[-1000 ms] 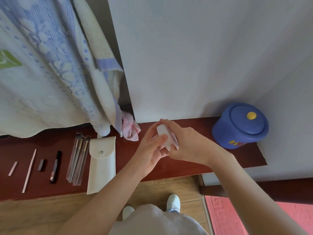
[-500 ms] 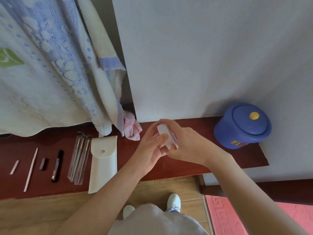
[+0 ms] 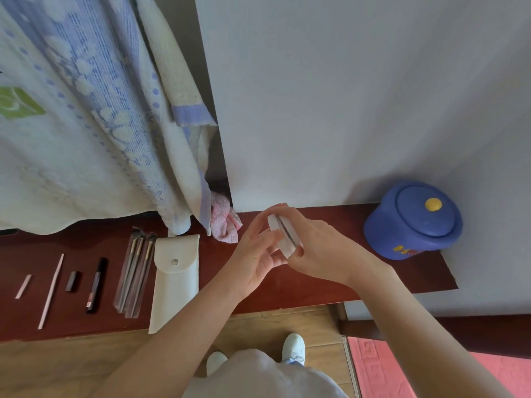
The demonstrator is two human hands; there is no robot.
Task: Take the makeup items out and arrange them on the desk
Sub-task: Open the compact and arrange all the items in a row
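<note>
Both hands hold a small white flat case [image 3: 280,231] above the dark red desk [image 3: 301,285]. My left hand [image 3: 255,254] cups it from the left; my right hand [image 3: 319,248] grips it from the right. A dark slit shows along the case's edge. On the desk to the left lie a white snap pouch [image 3: 174,280], a bundle of wrapped brushes [image 3: 135,271], a black pen-like tube [image 3: 96,284], a small black cap [image 3: 71,280], a long pale stick [image 3: 51,290] and a short pale stick [image 3: 23,286].
A blue lidded pot [image 3: 413,221] with a yellow knob stands at the desk's right end. A blue-and-white blanket [image 3: 86,124] hangs over the back left, with a pink cloth [image 3: 224,222] below it. A white wall rises behind. Wooden floor and a red mat [image 3: 431,369] lie below.
The hands have stayed in place with the white case; a dark gap along its edge is now visible, as if it has parted slightly. The desk items have not moved.
</note>
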